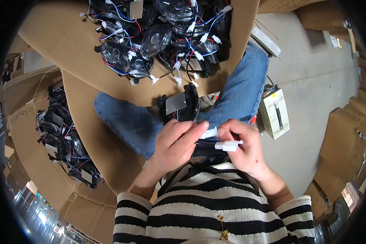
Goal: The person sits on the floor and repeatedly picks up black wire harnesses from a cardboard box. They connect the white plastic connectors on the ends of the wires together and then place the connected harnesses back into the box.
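Observation:
My left hand [177,142] pinches one end of a white plastic connector [209,133] in front of my body. The fingertips of my right hand [246,148] close on the other end of it. A second white connector [227,146] lies against the right hand's fingers, with dark cable running from it to the left. Just beyond my hands, a black lamp unit [176,103] with a flat grey metal plate rests between my thighs. Its lower part is hidden behind my hands.
A cardboard box [57,36] ahead holds several clear-lensed lamp units [156,40] with red, blue and white wires. More lamp units [63,134] lie in a box on the left. A cream metal case [275,112] with a black handle stands on the floor at right, near cardboard boxes [339,142].

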A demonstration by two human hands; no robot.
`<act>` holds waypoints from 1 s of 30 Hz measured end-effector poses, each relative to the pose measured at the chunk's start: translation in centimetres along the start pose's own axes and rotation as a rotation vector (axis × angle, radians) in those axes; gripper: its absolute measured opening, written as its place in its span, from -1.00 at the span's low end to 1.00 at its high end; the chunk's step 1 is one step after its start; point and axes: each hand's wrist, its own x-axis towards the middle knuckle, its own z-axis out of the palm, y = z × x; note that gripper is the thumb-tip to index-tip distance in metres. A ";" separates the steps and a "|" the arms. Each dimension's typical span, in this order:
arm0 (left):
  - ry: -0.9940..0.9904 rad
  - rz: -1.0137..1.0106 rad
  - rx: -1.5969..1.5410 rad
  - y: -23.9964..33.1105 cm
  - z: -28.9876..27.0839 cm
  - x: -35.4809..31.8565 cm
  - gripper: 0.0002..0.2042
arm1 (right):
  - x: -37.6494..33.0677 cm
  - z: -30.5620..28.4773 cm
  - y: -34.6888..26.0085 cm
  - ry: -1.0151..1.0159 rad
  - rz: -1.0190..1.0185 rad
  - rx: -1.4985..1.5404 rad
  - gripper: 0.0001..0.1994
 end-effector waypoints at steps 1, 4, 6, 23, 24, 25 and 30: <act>-0.024 0.007 -0.020 0.0 -0.1 0.2 -0.52 | 0.1 0.1 -0.5 0.036 0.025 -0.031 -0.96; -0.088 -0.094 -0.142 0.3 -0.3 0.4 -0.47 | 0.6 0.4 -0.3 0.023 -0.063 -0.049 -0.95; -0.177 -0.119 -0.158 -0.1 -0.8 0.3 -0.44 | 1.0 0.6 0.0 -0.012 -0.023 -0.038 -0.94; -0.254 -0.466 -0.598 -1.5 -2.9 -0.4 -0.86 | 0.2 -3.7 -1.1 -0.253 0.164 0.192 -0.94; -0.235 -0.454 -0.593 -1.4 -2.8 -0.4 -0.86 | 0.2 -3.7 -1.2 -0.267 0.141 0.188 -0.94; -0.217 -0.442 -0.589 -1.3 -2.7 -0.4 -0.85 | 0.3 -3.5 -1.3 -0.278 0.118 0.183 -0.95; -0.162 -0.453 -0.611 -0.6 -2.2 -0.7 -0.83 | 0.3 -2.3 -1.0 -0.191 0.020 0.230 -0.95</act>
